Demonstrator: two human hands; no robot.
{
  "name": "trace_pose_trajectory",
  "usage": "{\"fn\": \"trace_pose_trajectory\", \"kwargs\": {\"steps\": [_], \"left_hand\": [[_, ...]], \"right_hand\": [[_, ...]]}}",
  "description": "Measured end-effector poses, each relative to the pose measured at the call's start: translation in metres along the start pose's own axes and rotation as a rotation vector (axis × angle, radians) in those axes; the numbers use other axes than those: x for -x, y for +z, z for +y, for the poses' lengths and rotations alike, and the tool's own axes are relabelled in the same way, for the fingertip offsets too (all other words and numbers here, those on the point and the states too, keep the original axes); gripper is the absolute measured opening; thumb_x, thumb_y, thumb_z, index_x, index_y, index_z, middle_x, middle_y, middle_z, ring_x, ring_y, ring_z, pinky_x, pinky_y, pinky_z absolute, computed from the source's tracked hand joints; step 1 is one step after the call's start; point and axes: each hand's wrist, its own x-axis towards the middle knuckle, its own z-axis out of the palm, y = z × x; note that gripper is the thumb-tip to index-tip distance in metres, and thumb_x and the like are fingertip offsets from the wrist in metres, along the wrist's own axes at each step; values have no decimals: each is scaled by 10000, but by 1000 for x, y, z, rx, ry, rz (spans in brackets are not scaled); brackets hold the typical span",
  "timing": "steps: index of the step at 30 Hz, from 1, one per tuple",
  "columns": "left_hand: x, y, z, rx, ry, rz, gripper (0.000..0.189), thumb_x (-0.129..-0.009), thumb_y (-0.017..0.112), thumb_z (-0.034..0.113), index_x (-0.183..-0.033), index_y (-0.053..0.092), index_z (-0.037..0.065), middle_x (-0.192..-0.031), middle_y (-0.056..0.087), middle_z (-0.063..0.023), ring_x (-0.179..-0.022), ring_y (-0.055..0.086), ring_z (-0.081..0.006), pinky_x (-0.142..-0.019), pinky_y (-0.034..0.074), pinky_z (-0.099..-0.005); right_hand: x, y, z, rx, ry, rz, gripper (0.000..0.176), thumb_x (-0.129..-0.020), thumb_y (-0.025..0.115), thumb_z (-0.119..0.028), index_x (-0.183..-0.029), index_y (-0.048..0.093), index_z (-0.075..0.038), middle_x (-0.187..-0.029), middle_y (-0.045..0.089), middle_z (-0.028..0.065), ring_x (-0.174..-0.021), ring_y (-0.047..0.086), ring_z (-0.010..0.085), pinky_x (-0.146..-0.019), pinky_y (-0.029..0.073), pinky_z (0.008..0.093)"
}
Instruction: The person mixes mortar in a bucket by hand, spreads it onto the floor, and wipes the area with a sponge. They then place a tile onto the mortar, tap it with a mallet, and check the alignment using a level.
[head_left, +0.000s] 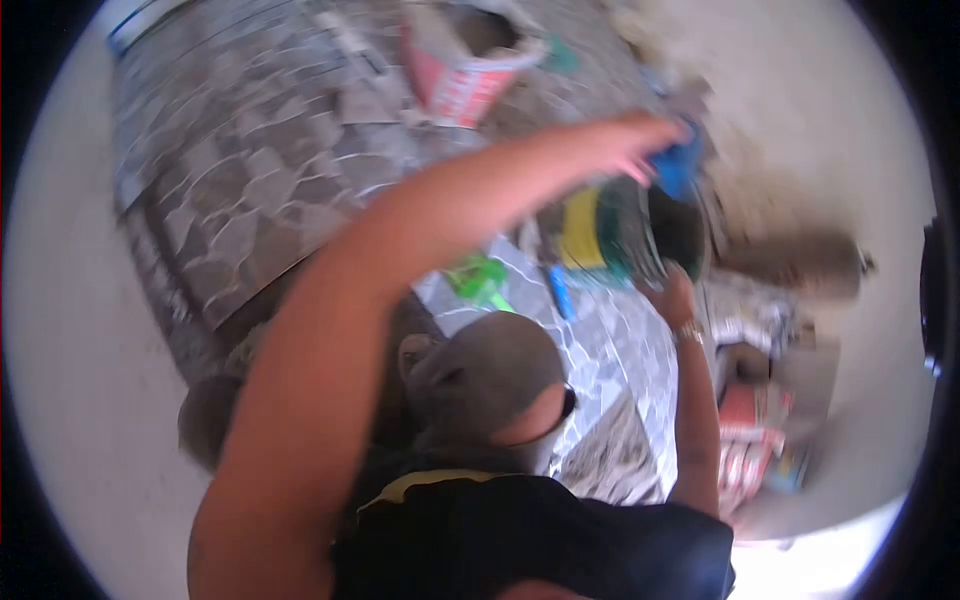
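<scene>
My left hand [640, 145] is stretched out above a bucket and beside a blue object [677, 168]. Motion blur hides whether its fingers hold the blue object. The bucket [610, 235], greenish with a yellow band, lies tipped with its dark opening towards the right. At the lower edge of its rim, my right hand [672, 295] has its fingers wrapped round the edge, a band on the wrist. Near the bucket, a blue bar-like item [561, 292] and a bright green item [482, 280] lie on the floor.
A red and white bucket [465, 85] stands on the stone-patterned floor [235, 190] at the top. Red and white bags [745, 440] and a brown cylindrical object [800, 263] are by the right wall. A rounded grey cloth shape [490, 370] lies between my arms, above a grey crumpled sheet [615, 460].
</scene>
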Motion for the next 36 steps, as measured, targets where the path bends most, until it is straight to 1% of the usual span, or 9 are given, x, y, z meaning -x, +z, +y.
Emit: {"fn": "trace_pose_trajectory", "kwargs": {"steps": [4, 7, 9, 10, 11, 12, 13, 26, 36], "left_hand": [[18, -6, -34, -955, 272, 45, 645, -869, 566, 639, -630, 612, 41, -534, 550, -97, -531, 553, -244, -527, 429, -437], [149, -70, -38, -1274, 253, -52, 674, -892, 536, 652, -668, 672, 31, -580, 598, -163, -534, 586, -297, -525, 445, -460], [235, -122, -54, -1567, -241, 9, 462, -881, 595, 416, -692, 672, 1, -631, 603, -226, -568, 605, -372, -545, 468, -480], [289, -117, -38, -1587, -42, 95, 386, -839, 597, 345, -669, 669, 5, -608, 586, -233, -593, 617, -402, -570, 484, -500], [317, -102, -16, -1603, -633, 121, 256, -790, 663, 248, -901, 692, 19, -884, 658, -250, -815, 657, -398, -724, 524, -491], [370, -107, -27, -1801, -385, 208, 530, -741, 708, 106, -1252, 570, 68, -1266, 547, -262, -1080, 586, -411, -907, 492, -487], [382, -63, 1, -1890, -775, 280, 805, -730, 722, 20, -1444, 376, 152, -1472, 342, -255, -1243, 469, -439, -1042, 416, -479], [503, -19, 59, -1423, -756, 731, 405, -875, 684, 182, -1261, 608, 84, -1183, 646, -160, -1132, 579, -350, -977, 443, -420], [484, -1, 65, -1385, -655, 601, 433, -877, 670, 199, -1287, 579, 93, -1167, 625, -145, -1084, 583, -365, -919, 460, -433]], "right_hand": [[28, -17, -55, 219, 52, 239, 615, -809, 760, -279, -1260, 524, 64, -1225, 584, 273, -1180, 533, 419, -1002, 428, 482], [43, -32, -134, -266, 8, 309, 327, -842, 675, -100, -1130, 617, 45, -1103, 648, 238, -1039, 615, 393, -923, 475, 451], [47, 7, -141, -504, 95, -30, 247, -834, 656, -65, -1061, 648, 31, -1029, 661, 234, -953, 635, 397, -867, 493, 432], [36, 38, -151, -580, -3, -17, 258, -831, 658, -65, -1072, 641, 26, -1035, 652, 242, -957, 627, 401, -874, 488, 436], [21, 66, -164, -651, -103, -2, 270, -829, 659, -66, -1083, 634, 21, -1041, 643, 250, -962, 619, 405, -881, 482, 440], [6, 83, -178, -593, -233, -12, 317, -833, 655, -81, -1135, 610, 6, -1094, 626, 252, -1019, 594, 415, -905, 462, 458], [-5, 120, -179, -507, -230, -74, 443, -826, 692, -169, -1216, 565, -4, -1131, 608, 257, -1081, 565, 417, -952, 443, 461], [-7, 184, -234, -581, -57, -458, 1202, -590, 890, -476, -1479, 233, -4, -1304, 457, 325, -1210, 456, 469, -1020, 444, 471], [18, 183, -211, -539, -106, -558, 1064, -657, 836, -502, -1464, 302, -58, -1351, 497, 232, -1270, 443, 421, -1103, 321, 527]]}}
